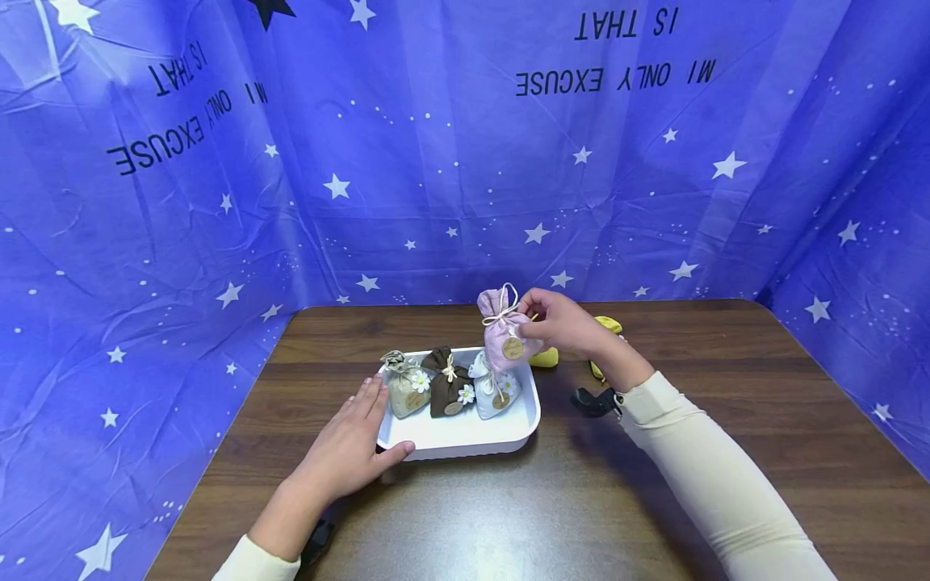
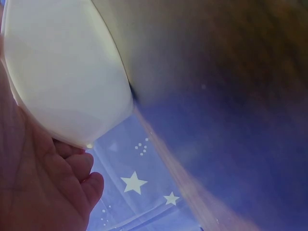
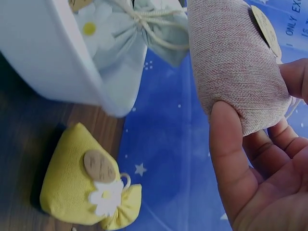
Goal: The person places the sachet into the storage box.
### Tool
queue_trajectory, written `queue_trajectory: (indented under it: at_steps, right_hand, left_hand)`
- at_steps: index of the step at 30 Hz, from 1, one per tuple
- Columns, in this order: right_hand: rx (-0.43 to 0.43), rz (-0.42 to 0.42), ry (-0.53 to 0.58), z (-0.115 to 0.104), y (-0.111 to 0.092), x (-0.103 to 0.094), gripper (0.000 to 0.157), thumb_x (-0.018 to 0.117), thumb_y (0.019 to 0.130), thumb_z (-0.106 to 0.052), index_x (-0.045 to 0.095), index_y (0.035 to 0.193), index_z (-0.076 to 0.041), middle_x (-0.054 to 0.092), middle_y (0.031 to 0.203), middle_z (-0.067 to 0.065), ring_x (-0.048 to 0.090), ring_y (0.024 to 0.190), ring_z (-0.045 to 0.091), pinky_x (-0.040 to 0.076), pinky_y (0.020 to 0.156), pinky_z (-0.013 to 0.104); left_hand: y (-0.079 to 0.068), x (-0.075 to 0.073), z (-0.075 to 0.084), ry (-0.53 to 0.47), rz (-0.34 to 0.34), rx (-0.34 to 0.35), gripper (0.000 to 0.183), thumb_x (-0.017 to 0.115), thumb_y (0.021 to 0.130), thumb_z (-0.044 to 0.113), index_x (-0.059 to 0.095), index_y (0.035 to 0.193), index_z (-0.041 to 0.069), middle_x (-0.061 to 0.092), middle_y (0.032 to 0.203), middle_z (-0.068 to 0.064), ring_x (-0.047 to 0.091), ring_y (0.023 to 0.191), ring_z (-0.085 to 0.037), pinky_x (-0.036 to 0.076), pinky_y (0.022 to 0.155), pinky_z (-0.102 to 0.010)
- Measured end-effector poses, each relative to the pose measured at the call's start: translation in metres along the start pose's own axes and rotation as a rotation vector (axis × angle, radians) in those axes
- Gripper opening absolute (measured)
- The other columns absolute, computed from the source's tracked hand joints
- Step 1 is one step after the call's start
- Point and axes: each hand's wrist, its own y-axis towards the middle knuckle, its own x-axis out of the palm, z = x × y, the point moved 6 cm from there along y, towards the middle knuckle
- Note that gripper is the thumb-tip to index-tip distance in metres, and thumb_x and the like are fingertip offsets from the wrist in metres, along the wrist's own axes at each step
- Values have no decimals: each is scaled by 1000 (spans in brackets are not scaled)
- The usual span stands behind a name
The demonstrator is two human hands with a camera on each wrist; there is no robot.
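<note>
A white tray point(image 1: 465, 440) stands on the wooden table. Inside it, from left to right, sit a beige drawstring pouch point(image 1: 402, 399), a dark brown pouch point(image 1: 441, 389) and a pale blue pouch point(image 1: 488, 405), each with a white flower and a round tag. My left hand point(image 1: 349, 444) rests against the tray's left side, fingers along the wall and thumb by the front rim. Above the tray's back right corner, my right hand point(image 1: 563, 321) pinches a pink pouch point(image 1: 500, 343) by its side. The pink pouch point(image 3: 236, 62) hangs over the rim in the right wrist view.
A yellow pouch point(image 1: 545, 357) lies on the table just right of the tray, partly behind the right hand. Farther right, another yellow item point(image 1: 609, 324) shows behind the right wrist. A blue starry curtain point(image 1: 436, 161) surrounds the table's back and sides.
</note>
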Motion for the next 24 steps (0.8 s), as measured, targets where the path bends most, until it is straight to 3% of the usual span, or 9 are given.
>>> queue_trajectory:
  at_steps: [11, 19, 21, 24]
  right_hand:
    - [-30, -63, 11, -7, 15, 27, 20, 66, 83, 2, 54, 99, 1, 57, 82, 9, 54, 69, 18, 49, 46, 27]
    - [-79, -114, -45, -11, 24, 46, 19, 66, 81, 1, 57, 97, -2, 59, 81, 8, 56, 71, 19, 55, 54, 49]
    - [-86, -133, -52, -12, 26, 50, 19, 66, 81, 1, 57, 97, -3, 59, 81, 8, 56, 71, 19, 55, 53, 47]
    - [-109, -165, -68, -14, 27, 58, 20, 66, 81, 2, 57, 97, -2, 58, 81, 6, 54, 72, 17, 51, 54, 34]
  left_hand:
    - [-1, 0, 0, -10, 2, 0, 98, 55, 91, 65, 35, 147, -12, 24, 158, -27, 22, 146, -39, 27, 116, -53]
    - [-1, 0, -1, 3, -3, -3, 99, 53, 91, 67, 35, 148, -12, 23, 158, -26, 21, 147, -38, 27, 116, -53]
    - [0, 1, -1, 3, -7, -3, 99, 52, 91, 68, 34, 148, -11, 22, 159, -26, 21, 147, -38, 27, 116, -53]
    - [0, 1, -1, 3, -13, -5, 99, 51, 91, 68, 34, 148, -11, 22, 159, -25, 20, 147, -38, 27, 116, -53]
